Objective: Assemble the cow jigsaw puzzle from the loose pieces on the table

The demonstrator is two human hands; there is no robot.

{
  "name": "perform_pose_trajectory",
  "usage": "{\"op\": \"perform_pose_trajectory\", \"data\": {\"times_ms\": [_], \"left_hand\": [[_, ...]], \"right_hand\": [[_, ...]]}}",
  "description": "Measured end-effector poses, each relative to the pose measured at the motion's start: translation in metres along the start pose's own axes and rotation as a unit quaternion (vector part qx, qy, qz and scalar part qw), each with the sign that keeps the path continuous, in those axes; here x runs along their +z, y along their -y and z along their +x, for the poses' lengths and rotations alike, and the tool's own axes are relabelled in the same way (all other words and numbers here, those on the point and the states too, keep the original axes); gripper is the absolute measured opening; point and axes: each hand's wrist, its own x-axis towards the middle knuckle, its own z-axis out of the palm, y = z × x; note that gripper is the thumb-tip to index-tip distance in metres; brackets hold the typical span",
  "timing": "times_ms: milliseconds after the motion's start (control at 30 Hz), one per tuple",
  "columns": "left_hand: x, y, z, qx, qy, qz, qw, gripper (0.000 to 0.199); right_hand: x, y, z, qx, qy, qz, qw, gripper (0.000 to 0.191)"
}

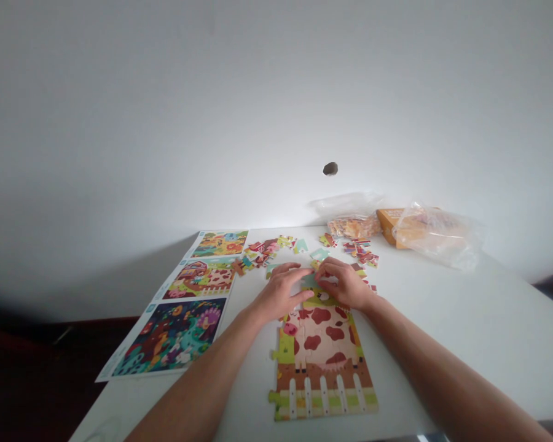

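A partly joined jigsaw puzzle (322, 344) lies on the white table, showing a spotted cow above a white fence. At its top left edge is my left hand (286, 288), fingers spread, with fingertips near a pale green piece (308, 280). My right hand (341, 281) rests at the puzzle's top right, its fingers bent and pressed together by that piece; what they hold, if anything, is hidden. Loose pieces (262, 248) are scattered beyond my left hand, and more loose pieces (362, 250) lie beyond my right hand.
A sheet with three printed pictures (170, 336) lies along the table's left edge. At the back right stand a clear bag of pieces (354, 227), an orange box (389, 226) and a crumpled plastic bag (442, 239). Behind the table (470, 331) rises a wall with a hole.
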Motion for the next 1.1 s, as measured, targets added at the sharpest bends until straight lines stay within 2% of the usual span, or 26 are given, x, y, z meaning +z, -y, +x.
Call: {"op": "perform_pose_trajectory", "data": {"times_ms": [67, 233, 367, 500, 600, 767, 867, 933, 1100], "left_hand": [[0.001, 0.002, 0.000, 0.005, 0.001, 0.003, 1.000, 0.034], [0.003, 0.005, -0.001, -0.002, 0.003, -0.003, 1.000, 0.032], [0.003, 0.004, -0.001, -0.011, 0.017, 0.006, 1.000, 0.027], [0.001, 0.001, 0.000, -0.009, 0.023, 0.021, 0.999, 0.027], [0.000, -0.001, 0.000, -0.008, 0.022, 0.018, 1.000, 0.035], [0.001, 0.001, -0.002, -0.032, -0.011, 0.000, 0.999, 0.068], [0.002, 0.003, -0.002, -0.034, -0.036, -0.008, 0.999, 0.085], [0.002, 0.004, -0.001, -0.033, -0.052, -0.007, 0.998, 0.084], [0.002, 0.007, 0.000, -0.019, -0.084, 0.001, 0.996, 0.068]], "right_hand": [[0.002, -0.004, -0.001, 0.019, -0.009, -0.043, 0.999, 0.017], [0.007, -0.020, -0.002, 0.150, -0.038, -0.207, 0.966, 0.066], [0.006, -0.025, -0.002, 0.178, -0.020, -0.229, 0.957, 0.061], [0.005, -0.025, 0.000, 0.174, -0.013, -0.215, 0.961, 0.053], [0.004, -0.024, 0.000, 0.157, -0.024, -0.209, 0.965, 0.051], [-0.001, -0.018, 0.001, 0.086, -0.063, -0.172, 0.979, 0.046], [-0.005, -0.009, 0.000, 0.042, -0.053, -0.119, 0.991, 0.045], [-0.007, -0.003, 0.000, 0.020, -0.035, -0.095, 0.995, 0.045], [-0.009, 0.004, 0.001, -0.002, -0.013, -0.084, 0.996, 0.051]]}}
